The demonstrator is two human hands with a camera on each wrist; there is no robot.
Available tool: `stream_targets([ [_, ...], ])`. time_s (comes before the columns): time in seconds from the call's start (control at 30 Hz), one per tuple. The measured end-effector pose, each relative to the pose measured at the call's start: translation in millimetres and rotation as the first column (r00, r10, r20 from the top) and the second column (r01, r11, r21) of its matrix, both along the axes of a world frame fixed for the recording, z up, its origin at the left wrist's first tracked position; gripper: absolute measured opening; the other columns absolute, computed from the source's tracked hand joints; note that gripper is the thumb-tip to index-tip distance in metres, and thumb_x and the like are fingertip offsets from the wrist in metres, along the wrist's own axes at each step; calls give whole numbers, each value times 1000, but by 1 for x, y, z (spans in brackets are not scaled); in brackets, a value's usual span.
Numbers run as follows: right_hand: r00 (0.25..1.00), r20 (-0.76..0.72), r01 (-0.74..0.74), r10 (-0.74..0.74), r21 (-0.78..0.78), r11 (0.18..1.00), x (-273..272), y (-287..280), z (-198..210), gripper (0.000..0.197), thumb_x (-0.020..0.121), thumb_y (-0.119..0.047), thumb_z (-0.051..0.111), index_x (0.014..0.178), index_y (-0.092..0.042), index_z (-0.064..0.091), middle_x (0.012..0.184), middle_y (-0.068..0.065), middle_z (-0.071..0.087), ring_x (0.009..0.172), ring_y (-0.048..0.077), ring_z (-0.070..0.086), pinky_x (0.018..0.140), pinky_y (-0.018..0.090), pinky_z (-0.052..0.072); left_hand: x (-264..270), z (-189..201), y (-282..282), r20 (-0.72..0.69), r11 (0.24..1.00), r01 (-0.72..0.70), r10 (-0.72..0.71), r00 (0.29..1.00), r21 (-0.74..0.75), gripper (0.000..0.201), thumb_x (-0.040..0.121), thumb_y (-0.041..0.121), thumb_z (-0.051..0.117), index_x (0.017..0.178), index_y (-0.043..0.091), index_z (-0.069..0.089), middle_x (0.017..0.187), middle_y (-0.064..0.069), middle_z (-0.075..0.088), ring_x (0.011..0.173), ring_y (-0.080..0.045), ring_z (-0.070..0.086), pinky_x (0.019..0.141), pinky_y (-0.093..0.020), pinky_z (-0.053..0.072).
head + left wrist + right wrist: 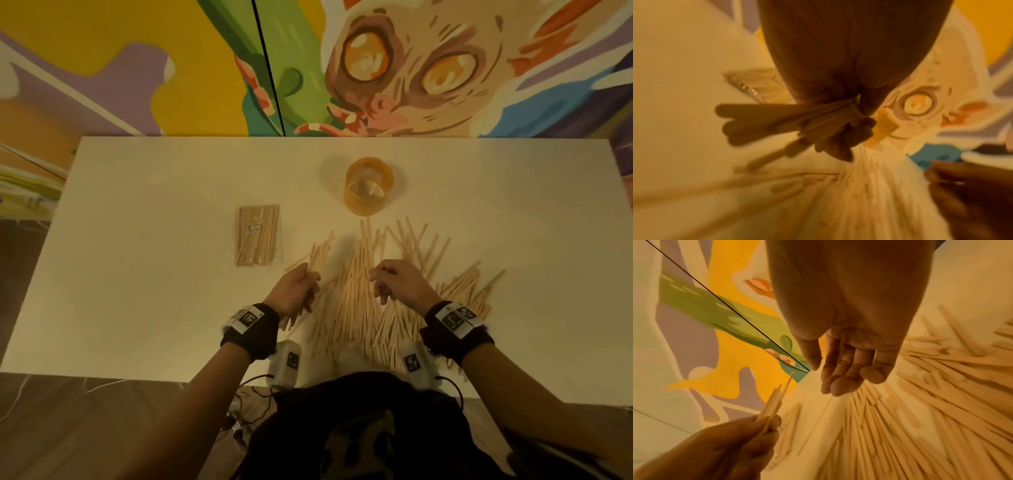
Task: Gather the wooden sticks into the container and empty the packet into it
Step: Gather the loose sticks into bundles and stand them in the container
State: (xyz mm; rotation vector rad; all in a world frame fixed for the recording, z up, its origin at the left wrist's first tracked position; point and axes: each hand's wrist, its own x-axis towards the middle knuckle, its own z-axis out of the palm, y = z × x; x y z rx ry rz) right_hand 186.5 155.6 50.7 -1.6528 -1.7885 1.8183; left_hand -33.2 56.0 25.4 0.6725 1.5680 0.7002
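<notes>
A wide pile of pale wooden sticks lies spread on the white table in front of me. My left hand grips a bundle of sticks at the pile's left edge; the bundle also shows in the right wrist view. My right hand hovers over the middle of the pile with relaxed fingers, holding nothing. A clear amber container stands beyond the pile. The clear packet of sticks lies flat to its left.
A painted wall rises just behind the table's far edge. Bare table surface lies left of the packet and right of the pile. Cables hang near the table's front edge by my body.
</notes>
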Motion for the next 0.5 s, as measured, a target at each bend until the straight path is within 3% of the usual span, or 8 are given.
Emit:
stream_targets([
  [0.1, 999, -40, -1, 1, 9, 1000, -9, 12, 9, 27, 98, -12, 54, 90, 12, 63, 65, 19, 64, 46, 21, 56, 41, 15, 41, 8, 14, 1, 303, 986, -158, 165, 939, -46, 16, 101, 21, 42, 91, 13, 51, 61, 4, 47, 48, -12, 41, 47, -25, 37],
  [0.23, 999, -49, -13, 12, -4, 1000, -10, 14, 10, 27, 98, -12, 54, 88, 11, 63, 65, 20, 63, 44, 18, 56, 41, 16, 41, 13, 22, 2, 418, 967, -240, 253, 873, -83, 24, 100, 32, 42, 84, 17, 51, 56, 6, 40, 42, -8, 30, 39, -18, 28],
  [0.33, 998, -67, 16, -18, -31, 999, -8, 12, 10, 31, 100, -20, 53, 88, 6, 65, 66, 19, 65, 47, 23, 58, 45, 23, 41, 18, 30, -1, 278, 989, -135, 144, 950, -54, 30, 98, 40, 49, 74, 21, 48, 53, 9, 37, 42, -7, 27, 38, -19, 25],
  [0.4, 994, -80, 73, -75, -29, 997, -9, 10, 12, 36, 102, -28, 49, 94, 4, 65, 68, 18, 67, 50, 25, 59, 48, 26, 40, 23, 35, -2, 116, 1000, -2, 3, 993, -6, 28, 97, 36, 54, 71, 24, 50, 53, 10, 42, 42, -6, 32, 40, -21, 28],
  [0.47, 985, -99, 141, -144, -40, 989, -10, 9, 16, 42, 103, -37, 43, 99, -1, 64, 71, 17, 69, 53, 25, 60, 49, 27, 39, 29, 37, -2, -147, 972, 223, -211, 966, 71, 19, 94, 33, 59, 77, 24, 58, 58, 12, 48, 48, -5, 42, 49, -23, 33],
  [0.5, 981, -106, 160, -164, -46, 986, -12, 7, 19, 44, 103, -40, 41, 99, -3, 65, 73, 16, 69, 54, 25, 61, 50, 27, 40, 31, 35, -2, -300, 926, 366, -325, 897, 89, 17, 93, 33, 60, 83, 20, 60, 63, 11, 50, 56, -6, 46, 57, -24, 34],
])
